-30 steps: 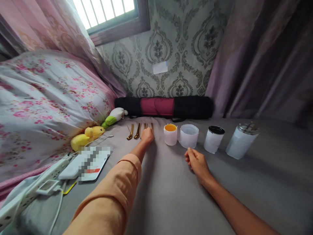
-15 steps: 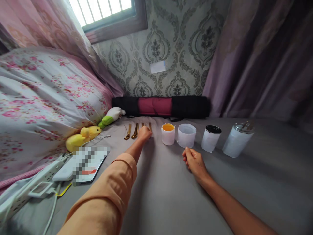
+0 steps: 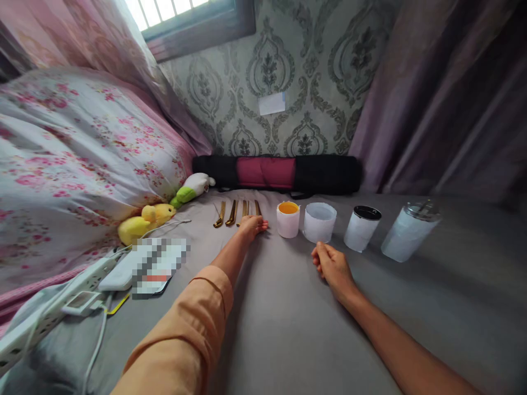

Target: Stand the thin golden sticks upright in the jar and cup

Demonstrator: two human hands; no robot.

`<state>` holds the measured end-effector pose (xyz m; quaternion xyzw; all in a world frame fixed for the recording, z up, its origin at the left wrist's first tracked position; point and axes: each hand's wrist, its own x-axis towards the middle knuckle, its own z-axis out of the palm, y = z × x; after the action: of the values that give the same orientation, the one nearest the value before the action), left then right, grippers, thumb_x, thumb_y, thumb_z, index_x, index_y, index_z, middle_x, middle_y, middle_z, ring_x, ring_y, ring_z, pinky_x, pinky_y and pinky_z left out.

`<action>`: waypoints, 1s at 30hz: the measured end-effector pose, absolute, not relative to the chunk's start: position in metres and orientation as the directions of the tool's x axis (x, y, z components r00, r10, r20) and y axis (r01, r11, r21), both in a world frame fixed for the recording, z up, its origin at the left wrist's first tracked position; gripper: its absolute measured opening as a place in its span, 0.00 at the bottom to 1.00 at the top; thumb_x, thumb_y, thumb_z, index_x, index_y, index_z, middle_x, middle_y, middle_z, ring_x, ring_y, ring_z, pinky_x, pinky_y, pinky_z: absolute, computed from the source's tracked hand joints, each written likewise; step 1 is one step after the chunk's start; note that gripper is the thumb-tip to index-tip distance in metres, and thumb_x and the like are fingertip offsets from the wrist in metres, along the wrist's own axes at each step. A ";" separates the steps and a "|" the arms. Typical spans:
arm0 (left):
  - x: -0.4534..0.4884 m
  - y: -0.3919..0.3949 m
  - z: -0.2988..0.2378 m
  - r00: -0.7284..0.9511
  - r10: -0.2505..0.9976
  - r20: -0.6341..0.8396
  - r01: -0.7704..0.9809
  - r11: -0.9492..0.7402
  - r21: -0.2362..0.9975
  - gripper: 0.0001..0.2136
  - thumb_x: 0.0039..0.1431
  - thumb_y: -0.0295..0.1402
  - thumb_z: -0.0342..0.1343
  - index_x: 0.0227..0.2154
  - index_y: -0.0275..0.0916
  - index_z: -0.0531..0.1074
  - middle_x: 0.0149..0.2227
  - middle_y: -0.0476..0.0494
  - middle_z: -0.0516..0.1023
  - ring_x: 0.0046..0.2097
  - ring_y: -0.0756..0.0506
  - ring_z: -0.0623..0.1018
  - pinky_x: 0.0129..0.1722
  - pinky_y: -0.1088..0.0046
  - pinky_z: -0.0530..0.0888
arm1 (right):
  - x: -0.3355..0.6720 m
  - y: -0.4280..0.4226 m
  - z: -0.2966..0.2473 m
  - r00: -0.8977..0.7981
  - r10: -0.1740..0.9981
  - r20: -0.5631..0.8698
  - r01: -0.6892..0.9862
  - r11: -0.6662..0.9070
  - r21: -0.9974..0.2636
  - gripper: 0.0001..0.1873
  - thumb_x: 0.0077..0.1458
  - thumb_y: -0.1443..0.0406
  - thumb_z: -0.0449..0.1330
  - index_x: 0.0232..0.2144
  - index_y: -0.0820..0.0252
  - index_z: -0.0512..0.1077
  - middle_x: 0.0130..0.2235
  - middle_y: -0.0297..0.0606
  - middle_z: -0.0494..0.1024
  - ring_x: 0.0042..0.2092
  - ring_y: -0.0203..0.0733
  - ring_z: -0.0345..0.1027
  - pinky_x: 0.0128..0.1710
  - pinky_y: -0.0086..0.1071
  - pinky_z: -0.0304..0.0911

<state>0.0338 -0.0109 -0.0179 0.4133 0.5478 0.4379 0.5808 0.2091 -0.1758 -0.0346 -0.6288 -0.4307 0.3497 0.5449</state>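
My left hand [image 3: 252, 226] is just in front of a row of gold-coloured bent tubes, like metal straws [image 3: 231, 214], lying in small groups on the grey sheet. Its fingers stretch to the right with nothing seen in them, and the hand hides the lower ends of the nearer straws [image 3: 258, 208]. My right hand [image 3: 334, 270] is loosely closed above the sheet, close in front of a wide white container [image 3: 320, 230]. I see nothing in its curled fingers. Left of that container stands a white cup with an orange inside [image 3: 287, 224].
A white-wrapped can with a black inside [image 3: 360, 233] and a white-wrapped jar with a metal top [image 3: 405, 238] stand at right. A black and red roll [image 3: 265, 173] lies along the wall. Plush toys [image 3: 142, 220], a power strip [image 3: 49, 318] and cables lie at left.
My left hand has turned from a closed fist over the straws to stretched fingers, a little further right. My right hand stays closed by the wide container. The view has shifted slightly.
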 end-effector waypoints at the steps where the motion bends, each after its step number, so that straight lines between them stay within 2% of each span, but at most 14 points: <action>1: 0.034 -0.013 -0.019 0.022 0.960 -0.278 -0.110 0.279 0.954 0.01 0.52 0.21 0.49 0.26 0.30 0.64 0.22 0.43 0.72 0.22 0.54 0.72 0.26 0.80 0.72 | 0.209 -0.176 -0.035 0.382 0.924 0.026 0.160 -0.038 -0.986 0.22 0.50 0.49 0.48 0.22 0.62 0.65 0.19 0.33 0.64 0.19 0.30 0.56 0.16 0.22 0.51; 6: 0.038 -0.023 -0.018 0.067 0.955 -0.290 -0.316 0.296 0.901 0.03 0.52 0.20 0.49 0.25 0.29 0.65 0.21 0.43 0.71 0.21 0.55 0.71 0.24 0.82 0.71 | 0.209 -0.175 -0.036 0.371 0.928 0.029 0.168 -0.037 -0.985 0.22 0.50 0.49 0.47 0.22 0.62 0.65 0.20 0.34 0.64 0.19 0.30 0.56 0.16 0.22 0.51; 11: 0.038 -0.032 -0.018 0.119 0.950 -0.289 -0.418 0.312 0.853 0.04 0.51 0.18 0.50 0.26 0.28 0.67 0.21 0.45 0.71 0.23 0.55 0.72 0.25 0.83 0.71 | 0.210 -0.175 -0.037 0.365 0.930 0.036 0.173 -0.029 -0.985 0.22 0.51 0.50 0.47 0.22 0.62 0.65 0.20 0.33 0.64 0.19 0.29 0.55 0.16 0.22 0.51; 16: 0.040 -0.048 -0.018 0.165 0.951 -0.263 -0.438 0.310 0.844 0.05 0.50 0.16 0.50 0.28 0.27 0.68 0.22 0.44 0.71 0.23 0.56 0.72 0.24 0.84 0.70 | 0.210 -0.175 -0.037 0.373 0.927 0.032 0.172 -0.035 -0.985 0.22 0.51 0.50 0.48 0.22 0.62 0.65 0.20 0.33 0.64 0.19 0.29 0.55 0.16 0.23 0.51; 30: 0.050 -0.095 -0.030 0.154 0.983 -0.096 -0.413 0.152 0.898 0.04 0.50 0.23 0.53 0.31 0.28 0.69 0.26 0.41 0.74 0.23 0.54 0.72 0.23 0.79 0.69 | 0.211 -0.176 -0.037 0.355 0.933 0.048 0.170 -0.014 -0.985 0.22 0.49 0.48 0.49 0.22 0.62 0.65 0.19 0.32 0.64 0.18 0.28 0.55 0.14 0.22 0.49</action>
<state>0.0498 -0.0949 -0.0303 0.3782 0.3769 0.5299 0.6589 0.2107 -0.1758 -0.0373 -0.6191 -0.4455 0.3519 0.5426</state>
